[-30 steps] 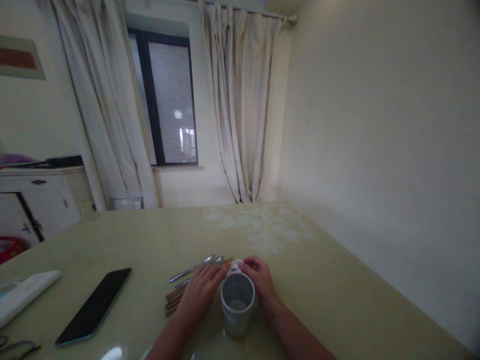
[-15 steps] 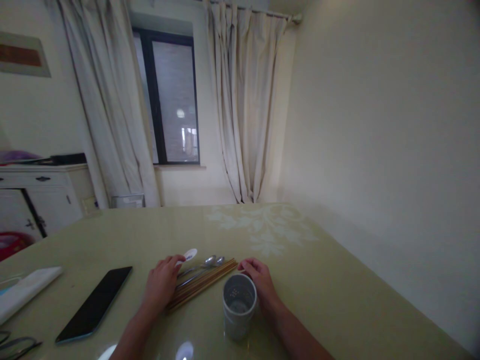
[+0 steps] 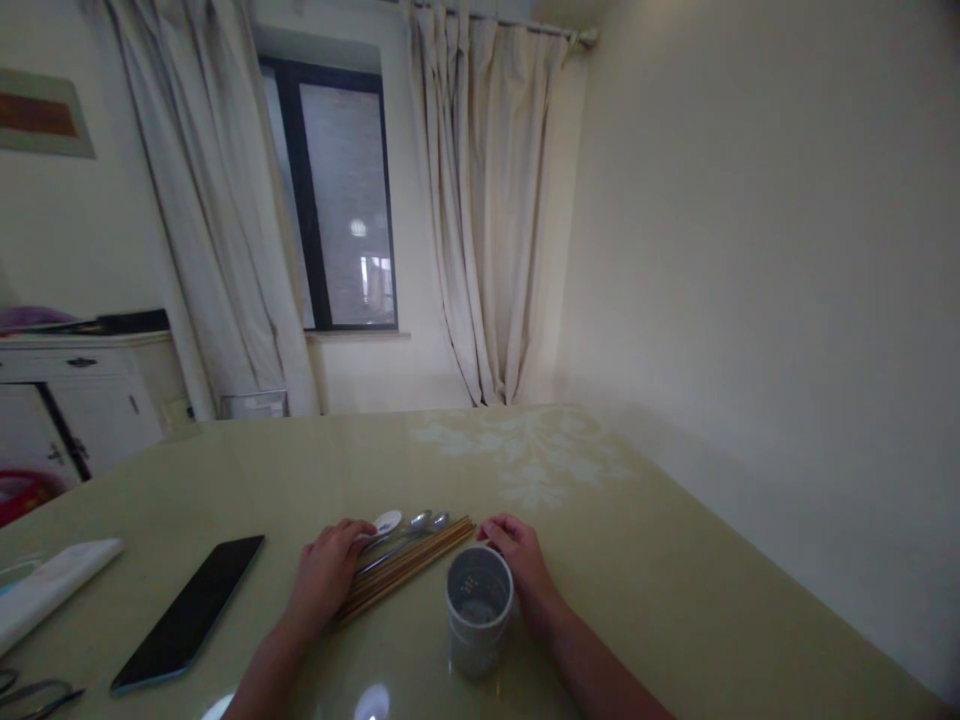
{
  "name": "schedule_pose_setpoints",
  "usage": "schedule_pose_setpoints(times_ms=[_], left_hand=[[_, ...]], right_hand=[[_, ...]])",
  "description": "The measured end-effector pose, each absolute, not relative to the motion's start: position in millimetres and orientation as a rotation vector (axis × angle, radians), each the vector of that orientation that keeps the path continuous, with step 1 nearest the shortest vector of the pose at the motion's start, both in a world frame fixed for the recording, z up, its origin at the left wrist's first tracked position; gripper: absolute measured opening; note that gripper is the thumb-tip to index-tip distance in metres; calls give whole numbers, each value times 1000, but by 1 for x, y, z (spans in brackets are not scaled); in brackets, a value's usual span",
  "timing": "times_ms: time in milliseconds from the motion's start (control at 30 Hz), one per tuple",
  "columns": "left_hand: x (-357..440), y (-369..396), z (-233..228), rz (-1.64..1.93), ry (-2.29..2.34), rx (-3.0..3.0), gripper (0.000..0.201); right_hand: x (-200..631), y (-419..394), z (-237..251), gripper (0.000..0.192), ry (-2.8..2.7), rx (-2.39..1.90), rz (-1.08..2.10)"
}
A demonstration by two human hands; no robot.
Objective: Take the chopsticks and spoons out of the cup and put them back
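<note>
My left hand lies over the near ends of the cutlery, fingers curled down on the handle of a white spoon with a dark mark in its bowl. Two metal spoons lie alongside, their handles partly under the hand. A bundle of wooden chopsticks rests just to the right of them. Upright on the table stands a grey utensil cup, with small holes showing inside and no utensils in it. Behind its right rim is my right hand, fingers curled together; the cup partly hides what they touch.
A black tablet or phone lies left of my left arm. Farther left are a white packet and dark-framed glasses or a cord. The table meets a wall on the right; curtains and a window are beyond.
My left hand has brought the white spoon down and slightly right, beside the metal spoons. My right hand and the cup have hardly moved.
</note>
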State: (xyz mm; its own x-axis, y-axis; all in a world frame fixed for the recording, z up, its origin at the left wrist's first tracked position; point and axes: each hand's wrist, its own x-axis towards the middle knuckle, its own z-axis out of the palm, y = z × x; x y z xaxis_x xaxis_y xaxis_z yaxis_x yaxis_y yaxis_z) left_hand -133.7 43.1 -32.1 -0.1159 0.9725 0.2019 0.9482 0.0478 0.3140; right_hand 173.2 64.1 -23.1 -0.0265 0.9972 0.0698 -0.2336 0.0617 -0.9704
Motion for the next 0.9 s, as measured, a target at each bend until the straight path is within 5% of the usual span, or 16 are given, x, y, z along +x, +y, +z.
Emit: schedule_pose_setpoints(times_ms=[500, 900], left_hand=[[-113, 37, -13, 813, 2046, 2210, 32], [-54, 19, -8, 585, 1745, 2257, 16]], right_hand=[[175, 64, -24, 41, -1063, -999, 1209], [187, 72, -24, 43, -1012, -1072, 1129]])
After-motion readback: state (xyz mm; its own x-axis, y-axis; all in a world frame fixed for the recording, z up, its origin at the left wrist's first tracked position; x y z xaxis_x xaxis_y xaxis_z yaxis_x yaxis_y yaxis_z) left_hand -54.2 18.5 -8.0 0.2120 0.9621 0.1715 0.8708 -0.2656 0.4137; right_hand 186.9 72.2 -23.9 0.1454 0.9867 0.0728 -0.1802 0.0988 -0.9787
